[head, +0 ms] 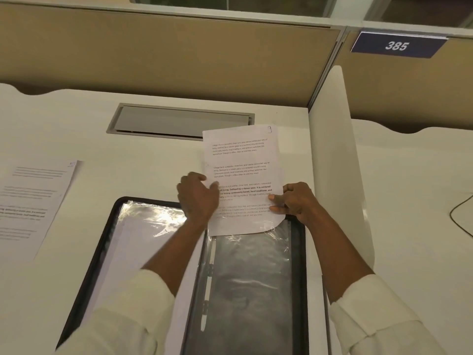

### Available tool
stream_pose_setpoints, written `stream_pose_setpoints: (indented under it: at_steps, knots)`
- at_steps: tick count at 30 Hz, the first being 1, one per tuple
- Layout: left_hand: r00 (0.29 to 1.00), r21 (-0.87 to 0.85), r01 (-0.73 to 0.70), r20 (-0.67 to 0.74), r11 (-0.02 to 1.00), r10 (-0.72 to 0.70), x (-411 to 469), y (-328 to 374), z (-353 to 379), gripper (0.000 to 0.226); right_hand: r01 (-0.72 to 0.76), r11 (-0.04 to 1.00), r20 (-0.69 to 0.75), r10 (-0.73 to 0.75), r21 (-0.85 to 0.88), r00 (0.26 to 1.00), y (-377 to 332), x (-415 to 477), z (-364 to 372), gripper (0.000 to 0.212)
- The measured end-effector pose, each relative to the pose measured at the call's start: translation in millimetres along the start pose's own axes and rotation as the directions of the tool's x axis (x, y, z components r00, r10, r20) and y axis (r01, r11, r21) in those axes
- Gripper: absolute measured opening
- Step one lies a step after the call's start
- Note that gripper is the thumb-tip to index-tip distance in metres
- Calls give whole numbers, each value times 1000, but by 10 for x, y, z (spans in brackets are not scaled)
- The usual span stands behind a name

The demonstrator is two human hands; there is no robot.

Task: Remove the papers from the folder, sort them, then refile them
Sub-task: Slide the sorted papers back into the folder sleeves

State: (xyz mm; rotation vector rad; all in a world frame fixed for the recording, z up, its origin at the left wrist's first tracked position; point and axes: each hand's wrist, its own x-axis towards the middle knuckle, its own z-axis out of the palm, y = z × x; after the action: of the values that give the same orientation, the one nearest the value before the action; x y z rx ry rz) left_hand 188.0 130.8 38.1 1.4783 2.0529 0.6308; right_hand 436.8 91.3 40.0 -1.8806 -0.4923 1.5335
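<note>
A black display folder (298, 265) lies open on the white desk, its clear plastic sleeves catching the light. A printed sheet of paper (239, 160) sticks out past the top of the right-hand sleeve, its lower edge at the sleeve's opening. My left hand (197, 197) holds the sheet's left edge, thumb on the printed side. My right hand (294, 199) pinches the sheet's right edge, thumb on top. The left-hand sleeve (143, 226) shows a white page inside. Another printed paper (33, 201) lies flat on the desk to the left of the folder.
A grey cable hatch (179, 121) is set into the desk behind the sheet. A white divider panel (337, 160) stands at the right, with a black cable (460, 216) beyond it. A tan partition wall with a blue "385" sign (396, 45) runs along the back.
</note>
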Motion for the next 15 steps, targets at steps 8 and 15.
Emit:
stream_pose_setpoints:
  at_steps: [8,15]
  knots:
    - [933,-254,248,324,935,-159,454,17,-119,33,47,996,5,-48,71,999,47,-46,-39,32]
    - [926,-332,105,376,938,29,508,16,-202,18,49,994,-17,-48,98,999,22,-61,-40,27]
